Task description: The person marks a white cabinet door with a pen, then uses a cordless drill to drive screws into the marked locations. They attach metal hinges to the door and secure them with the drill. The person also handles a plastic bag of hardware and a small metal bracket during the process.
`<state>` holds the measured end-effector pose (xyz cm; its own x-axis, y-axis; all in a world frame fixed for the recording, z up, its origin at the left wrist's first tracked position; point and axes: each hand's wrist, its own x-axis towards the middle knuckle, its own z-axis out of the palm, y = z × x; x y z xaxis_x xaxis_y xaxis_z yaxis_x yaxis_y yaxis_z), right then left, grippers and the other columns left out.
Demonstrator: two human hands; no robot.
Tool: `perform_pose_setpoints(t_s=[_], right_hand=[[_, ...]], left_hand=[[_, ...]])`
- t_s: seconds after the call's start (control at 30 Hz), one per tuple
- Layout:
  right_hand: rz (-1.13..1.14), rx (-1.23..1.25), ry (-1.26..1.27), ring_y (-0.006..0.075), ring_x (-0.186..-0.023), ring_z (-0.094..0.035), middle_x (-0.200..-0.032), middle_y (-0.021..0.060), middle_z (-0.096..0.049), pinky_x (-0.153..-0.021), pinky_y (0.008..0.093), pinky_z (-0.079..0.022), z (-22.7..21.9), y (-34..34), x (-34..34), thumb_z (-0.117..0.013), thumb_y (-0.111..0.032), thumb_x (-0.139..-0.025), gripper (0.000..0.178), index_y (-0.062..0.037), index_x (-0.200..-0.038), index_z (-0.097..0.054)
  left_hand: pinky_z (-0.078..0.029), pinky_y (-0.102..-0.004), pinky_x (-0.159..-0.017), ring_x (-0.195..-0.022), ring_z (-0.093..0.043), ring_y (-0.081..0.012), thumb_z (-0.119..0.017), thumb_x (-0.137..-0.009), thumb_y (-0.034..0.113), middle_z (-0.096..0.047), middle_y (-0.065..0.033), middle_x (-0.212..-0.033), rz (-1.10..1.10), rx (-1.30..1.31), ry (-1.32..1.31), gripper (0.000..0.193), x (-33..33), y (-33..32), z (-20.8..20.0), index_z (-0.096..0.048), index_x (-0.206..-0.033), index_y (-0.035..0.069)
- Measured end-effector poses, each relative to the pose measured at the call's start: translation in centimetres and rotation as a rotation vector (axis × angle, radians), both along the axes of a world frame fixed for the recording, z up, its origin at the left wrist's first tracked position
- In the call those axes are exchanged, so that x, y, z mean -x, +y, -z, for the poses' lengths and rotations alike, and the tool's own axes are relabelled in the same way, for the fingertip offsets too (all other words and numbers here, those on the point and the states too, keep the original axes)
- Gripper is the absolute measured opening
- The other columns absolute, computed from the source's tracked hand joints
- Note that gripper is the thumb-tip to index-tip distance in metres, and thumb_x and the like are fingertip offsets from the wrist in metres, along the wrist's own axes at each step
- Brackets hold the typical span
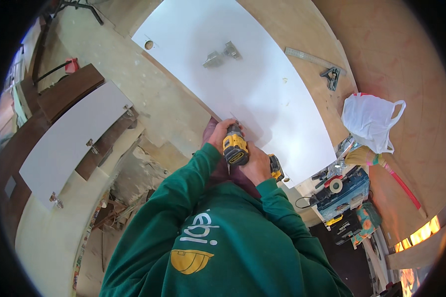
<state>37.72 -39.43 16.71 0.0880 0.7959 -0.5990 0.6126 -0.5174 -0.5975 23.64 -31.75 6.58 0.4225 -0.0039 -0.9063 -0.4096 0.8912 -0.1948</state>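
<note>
A yellow and black cordless drill (236,149) is held close to my body, over the near left edge of a white panel (282,123). My right hand (256,166) wraps round its handle, and the battery shows past the wrist. At the chuck end, my left hand (220,134) closes its fingers about the drill's front; the tip of the bit is hidden. Farther up the panel lie two metal cabinet hinges (222,55), apart from both hands. One round hole is cut near the panel's far left edge, another near its closest corner.
Right of the panel, a combination square (332,76) rests on the wooden surface. Beyond are a white plastic bag (366,121), a broom (396,178) and a blue toolbox (349,193) crowded with tools. At left, another white panel (74,143) with hinges lies across brown boards (70,93).
</note>
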Motion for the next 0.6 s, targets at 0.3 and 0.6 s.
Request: perform_pose_setpoints(t_s=[0.3,0.6], right_hand=[[0.094,0.011,0.077,0.0417,-0.101,-0.07,-0.106,0.0184,-0.073,-0.085,0.0455,-0.055,-3.7,-4.1,-3.9,-0.088,-0.022,-0.075,0.06,-0.0078,-0.127,-0.063],[0.139,0.054,0.055,0.0438,-0.104,-0.067,-0.108,0.0181,-0.072,-0.086,0.0512,-0.053,-3.9,-9.5,-5.5,-0.088,-0.021,-0.072,0.064,-0.0102,-0.13,-0.063]], left_hand=[[-0.061,-0.0406,-0.079,-0.082,-0.07,-0.022,-0.056,-0.102,0.041,-0.071,-0.009,-0.101,0.981,-0.477,0.09,0.043,3.4,3.0,4.6,-0.073,-0.115,0.004],[-0.056,-0.0379,-0.074,-0.08,-0.068,-0.0214,-0.053,-0.106,0.039,-0.073,-0.012,-0.094,0.051,-0.606,0.322,0.042,2.7,7.8,1.1,-0.073,-0.099,0.003]])
